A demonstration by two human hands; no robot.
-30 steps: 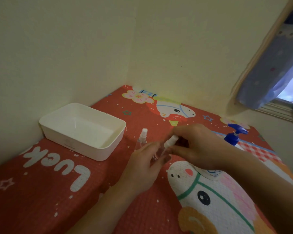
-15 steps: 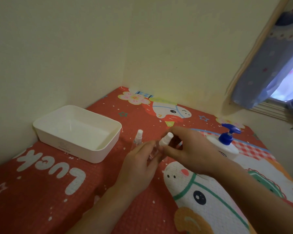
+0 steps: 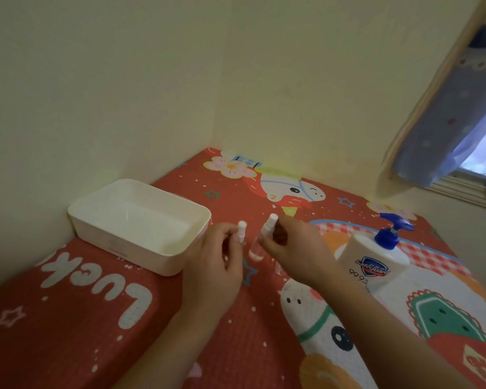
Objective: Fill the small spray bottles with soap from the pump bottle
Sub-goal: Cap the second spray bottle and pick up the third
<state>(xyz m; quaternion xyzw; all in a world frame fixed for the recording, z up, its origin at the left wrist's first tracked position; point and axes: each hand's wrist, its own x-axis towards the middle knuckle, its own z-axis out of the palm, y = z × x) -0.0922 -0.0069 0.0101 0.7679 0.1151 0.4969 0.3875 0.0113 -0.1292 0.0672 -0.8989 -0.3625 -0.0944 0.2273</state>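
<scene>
Head view, left hand gripping spray bottle, right hand pinching spray head

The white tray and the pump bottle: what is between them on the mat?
In the head view, between the white tray and the pump bottle are both hands, left hand and right hand, each holding a small spray bottle, and.

My room is dim and yellowish, lit only by pale daylight through the curtained window at right, with soft focus and wide-angle bending at the edges.
</scene>
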